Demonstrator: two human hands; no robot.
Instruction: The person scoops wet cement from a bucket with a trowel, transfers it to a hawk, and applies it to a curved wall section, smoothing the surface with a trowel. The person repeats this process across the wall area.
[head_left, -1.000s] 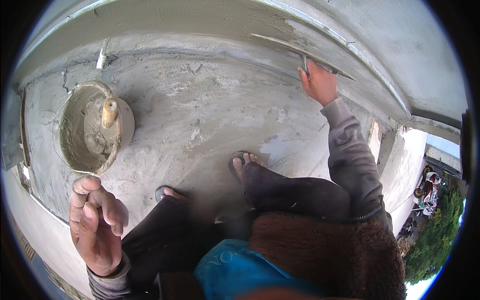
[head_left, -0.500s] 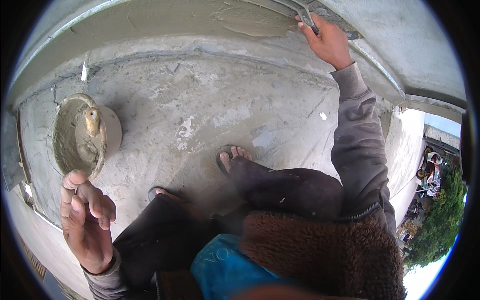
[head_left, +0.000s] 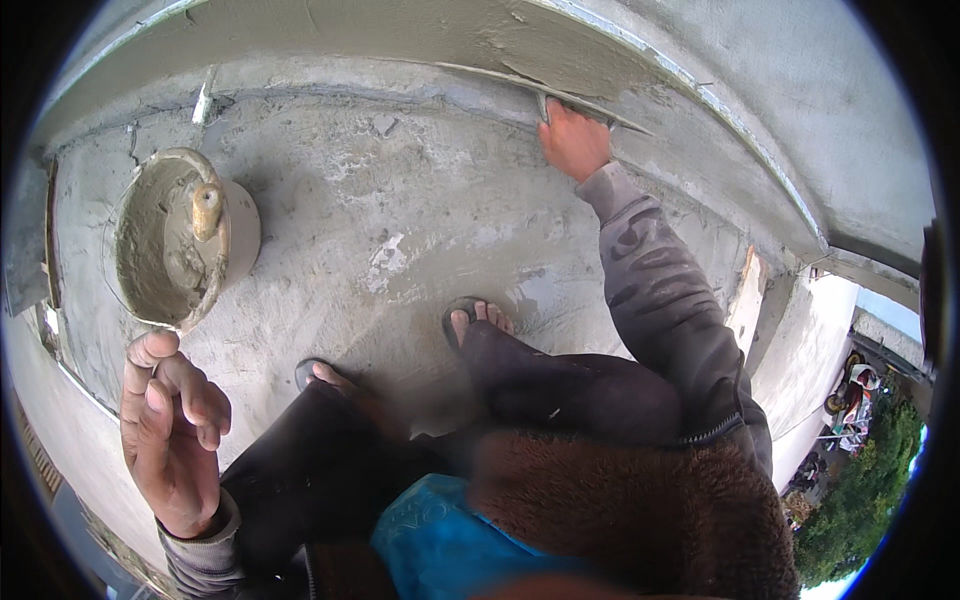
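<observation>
My right hand point(head_left: 577, 142) is closed round the handle of a plastering trowel point(head_left: 622, 121). The trowel's long thin blade lies against a band of wet grey mortar point(head_left: 400, 32) low on the wall, seen nearly edge-on. My fingers hide most of the handle. My left hand point(head_left: 172, 435) is raised at the lower left, with loosely bent fingers apart and nothing in them. Just beyond it stands a bucket point(head_left: 240, 235) of grey mortar. A tool's rounded, mortar-smeared handle point(head_left: 207, 212) sticks up from the bucket; its other end is hidden.
My sandalled feet point(head_left: 482, 318) stand on a rough concrete floor point(head_left: 330, 225) with damp patches. A pale edge strip point(head_left: 705, 95) runs along the top of the mortar band. At the far right, outside, are a green tree point(head_left: 865, 500) and a parked motorbike point(head_left: 855, 395).
My right hand has brought the trowel left and nearer along the mortar band, and the blade has turned edge-on. My left hand keeps its pose. The view has shifted slightly.
</observation>
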